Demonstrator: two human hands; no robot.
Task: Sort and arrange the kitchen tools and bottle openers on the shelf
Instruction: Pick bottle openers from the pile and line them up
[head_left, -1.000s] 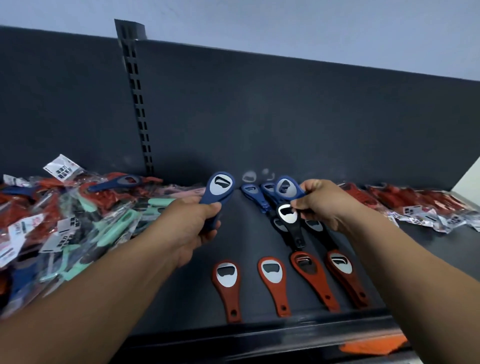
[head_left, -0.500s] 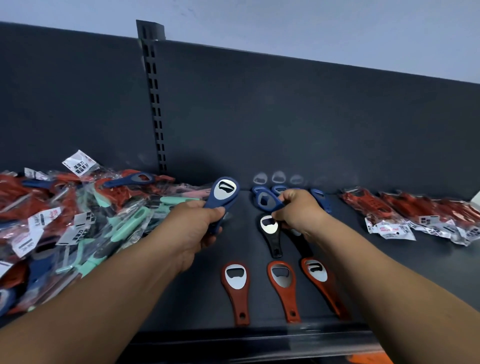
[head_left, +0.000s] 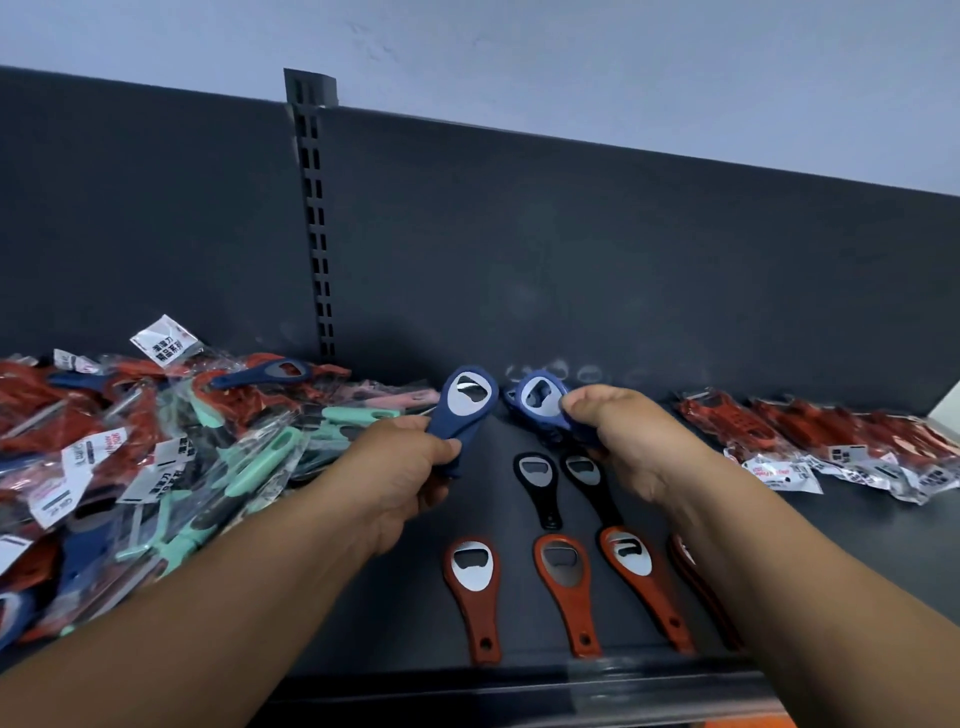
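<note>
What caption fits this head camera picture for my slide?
Left hand grips a blue opener; right hand grips a second blue opener, near red openers on a shelf.

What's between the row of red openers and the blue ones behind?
Two black openers, side by side on the shelf, in the head view.

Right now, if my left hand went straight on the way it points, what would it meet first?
Probably the blue opener held by your right hand, just ahead of the left hand. Depth is unclear: it could miss and reach the back panel.
</note>
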